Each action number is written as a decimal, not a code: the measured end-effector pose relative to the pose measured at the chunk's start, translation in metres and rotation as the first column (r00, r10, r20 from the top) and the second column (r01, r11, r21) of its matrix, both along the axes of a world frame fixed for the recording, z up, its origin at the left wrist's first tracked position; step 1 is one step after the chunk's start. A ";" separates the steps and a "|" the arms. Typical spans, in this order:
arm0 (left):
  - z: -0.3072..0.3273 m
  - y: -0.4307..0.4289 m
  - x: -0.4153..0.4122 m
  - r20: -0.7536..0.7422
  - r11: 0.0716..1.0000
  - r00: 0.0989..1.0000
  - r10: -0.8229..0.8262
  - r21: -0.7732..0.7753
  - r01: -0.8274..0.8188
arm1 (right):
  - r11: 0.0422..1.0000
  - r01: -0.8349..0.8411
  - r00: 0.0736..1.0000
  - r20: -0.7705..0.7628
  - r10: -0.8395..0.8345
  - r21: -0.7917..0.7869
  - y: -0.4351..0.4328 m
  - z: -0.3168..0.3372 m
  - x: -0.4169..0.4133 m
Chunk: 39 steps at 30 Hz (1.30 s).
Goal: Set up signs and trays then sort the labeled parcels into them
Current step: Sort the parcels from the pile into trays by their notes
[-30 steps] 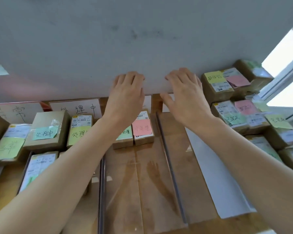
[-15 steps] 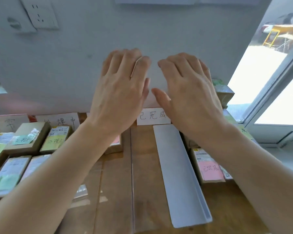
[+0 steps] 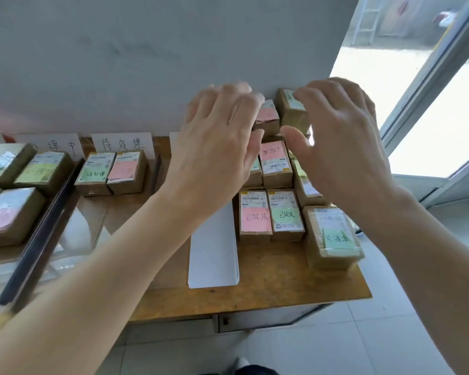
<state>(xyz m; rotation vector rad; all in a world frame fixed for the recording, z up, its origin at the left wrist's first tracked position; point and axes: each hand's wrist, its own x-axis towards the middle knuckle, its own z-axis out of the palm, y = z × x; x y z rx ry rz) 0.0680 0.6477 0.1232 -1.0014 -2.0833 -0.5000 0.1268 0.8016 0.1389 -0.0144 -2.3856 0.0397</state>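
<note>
My left hand [image 3: 217, 150] and my right hand [image 3: 339, 147] hover side by side, fingers spread and holding nothing, over a pile of brown parcels at the table's right end. Between the hands show a pink-noted parcel [image 3: 267, 119] and a taller brown parcel [image 3: 291, 115] against the wall. Nearer me lie a parcel with a pink note [image 3: 255, 216], one with a green note [image 3: 286, 215] and a taped one with a green note [image 3: 333, 236]. A white tray [image 3: 214, 255] lies empty left of them. Two handwritten white signs [image 3: 122, 143] [image 3: 56, 147] lean on the wall.
Under the signs, a green-noted parcel [image 3: 94, 171] and a pink-noted parcel [image 3: 126, 169] sit in a clear tray. More parcels [image 3: 14, 212] fill the trays to the left, divided by a dark rail [image 3: 38, 228]. The wooden table's front edge [image 3: 255, 296] and a window [image 3: 431, 117] lie to the right.
The view has swung right. Both hands have left the wall by the middle sign and now hang over the parcel pile at the right end.
</note>
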 end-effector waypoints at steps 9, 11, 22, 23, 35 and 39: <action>-0.039 0.008 0.025 0.176 0.999 0.983 -0.054 0.015 0.052 | 0.991 0.132 0.974 0.185 -0.130 -0.002 0.015 -0.030 0.038; -0.048 0.013 0.030 0.215 0.997 0.973 -0.081 0.015 0.080 | 0.983 0.183 0.954 0.243 -0.173 -0.017 0.022 -0.037 0.045; -0.079 0.075 0.055 0.362 0.981 0.913 -0.188 0.033 0.189 | 0.914 0.368 0.843 0.475 -0.252 -0.168 0.100 -0.074 0.076; -0.087 0.081 0.056 0.391 0.982 0.902 -0.182 0.028 0.185 | 0.904 0.383 0.826 0.509 -0.244 -0.189 0.111 -0.082 0.075; -0.169 0.180 0.076 0.719 0.990 0.685 0.114 -0.142 -0.016 | 0.902 0.336 0.631 0.776 -0.001 -0.271 0.213 -0.157 0.066; -0.204 0.196 0.082 0.931 0.983 0.315 0.184 -0.165 -0.085 | 0.713 0.470 0.508 0.820 0.265 -0.521 0.226 -0.180 0.061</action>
